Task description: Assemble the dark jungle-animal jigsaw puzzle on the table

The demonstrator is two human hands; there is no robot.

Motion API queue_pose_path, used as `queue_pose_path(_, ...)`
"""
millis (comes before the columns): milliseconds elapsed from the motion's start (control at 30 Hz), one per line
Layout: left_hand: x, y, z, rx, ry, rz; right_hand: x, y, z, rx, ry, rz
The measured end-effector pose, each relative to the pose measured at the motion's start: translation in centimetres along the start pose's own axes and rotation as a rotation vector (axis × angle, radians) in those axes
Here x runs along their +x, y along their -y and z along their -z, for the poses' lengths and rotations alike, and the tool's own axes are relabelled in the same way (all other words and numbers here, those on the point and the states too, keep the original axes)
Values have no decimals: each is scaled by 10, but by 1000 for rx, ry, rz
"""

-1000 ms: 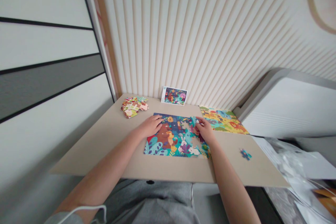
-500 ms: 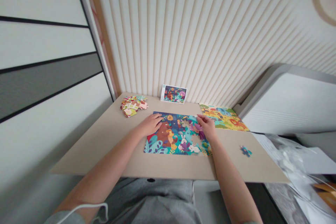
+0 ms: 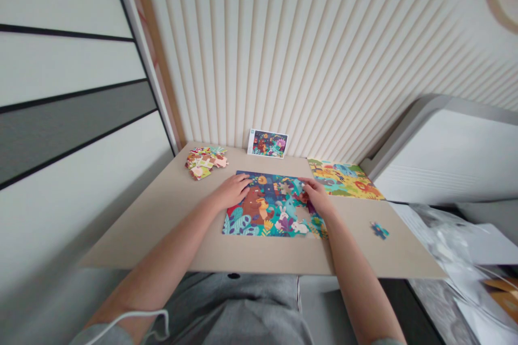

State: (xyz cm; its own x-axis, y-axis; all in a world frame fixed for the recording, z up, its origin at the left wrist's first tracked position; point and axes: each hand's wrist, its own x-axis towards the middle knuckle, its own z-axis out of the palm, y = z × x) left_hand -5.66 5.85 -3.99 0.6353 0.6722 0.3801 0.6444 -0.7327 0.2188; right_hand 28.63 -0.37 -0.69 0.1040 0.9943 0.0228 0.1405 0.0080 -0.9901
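Observation:
A colourful jigsaw puzzle [image 3: 257,202], with a bear, rabbits and leaves on it, lies on the table in front of me. Tan gaps show in its upper middle and right part. My left hand [image 3: 234,192] rests on the puzzle's left edge with its fingers stretched out. Over the upper right part is my right hand [image 3: 318,195], its thumb and fingers closed on a small puzzle piece [image 3: 302,196] that they mostly cover. Propped against the wall behind stands a picture card [image 3: 268,144] showing the same scene.
Loose puzzle pieces [image 3: 205,161] are heaped at the table's [image 3: 162,215] back left. A yellow animal puzzle [image 3: 350,180] lies at the back right. A few joined or overlapping pieces [image 3: 379,230] sit on the right. Beyond the right edge is clear plastic wrapping [image 3: 445,242].
My right hand has shifted slightly left and toward me over the puzzle, and a dark reddish piece now shows beneath its fingers. My left hand has stayed in place.

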Motion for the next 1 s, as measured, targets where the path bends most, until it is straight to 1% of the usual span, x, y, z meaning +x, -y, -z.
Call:
queue_pose_path(167,0,0,0,1,6,6,1,3,1,-7,-22,18)
queue_pose_path(433,0,-3,4,13,13,4,-1,1,-1,70,32,78)
queue_pose_path(633,0,-1,1,26,12,1,2,0,4,-38,-15,101)
queue_pose_path(700,0,0,0,29,11,-3,2,0,5,-61,-13,118)
queue_pose_path(867,0,1,-1,14,-4,-7,1,2,6,-19,86,106)
queue_pose_path(933,0,1,-1,6,-9,-8,-1,4,9,-62,137,95)
queue_pose_path(1000,0,1,0,3,-10,-11,-5,7,14,-150,215,102)
